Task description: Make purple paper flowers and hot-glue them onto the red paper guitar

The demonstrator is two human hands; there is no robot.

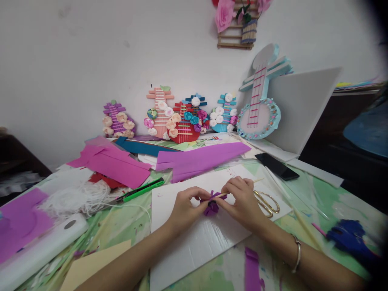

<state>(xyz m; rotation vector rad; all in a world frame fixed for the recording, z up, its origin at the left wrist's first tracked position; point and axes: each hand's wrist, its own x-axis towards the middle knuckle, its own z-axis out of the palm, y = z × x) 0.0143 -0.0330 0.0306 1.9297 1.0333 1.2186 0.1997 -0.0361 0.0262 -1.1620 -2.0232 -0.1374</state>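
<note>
A small purple paper flower [211, 209] with cut petals is held over a white board [194, 246]. My left hand [190, 205] pinches its left side between thumb and fingers. A thin wooden stick [221, 195] is gripped in my right hand [241, 199]; its near end rests at the flower and its far end pokes out past my knuckles. My right thumb is beside the petals; whether it presses on them I cannot tell. Gold-handled scissors [268, 203] lie just right of my right hand, their blades hidden. A purple paper strip [253, 268] lies nearer me.
Pink paper [113, 161], purple paper [200, 159], a green cutter [144, 190] and white string [77, 198] lie around the board. A black phone [277, 165] and a dark blue object [348, 238] are at right. Several decorated paper lutes, one a red lute [184, 131], stand against the wall.
</note>
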